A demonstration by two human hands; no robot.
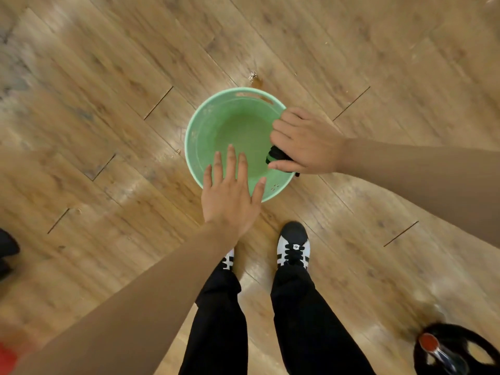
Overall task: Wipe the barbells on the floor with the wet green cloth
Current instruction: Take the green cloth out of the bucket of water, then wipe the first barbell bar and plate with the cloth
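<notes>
In the head view your right hand (305,143) clamps the bunched dark green cloth (277,155) over the pale green plastic bucket (205,125), your left hand (230,190) hovers flat with fingers apart, and the black red-capped barbell (454,350) lies well behind and right of the gripping fingers (282,125).

No word, number or brand can be read anywhere in view. The one mark that could be a logo is a small white badge (296,247) on the laces of the black-and-white shoe (293,239) just below the green bucket (189,136), and it is too small and blurred to make out.
</notes>
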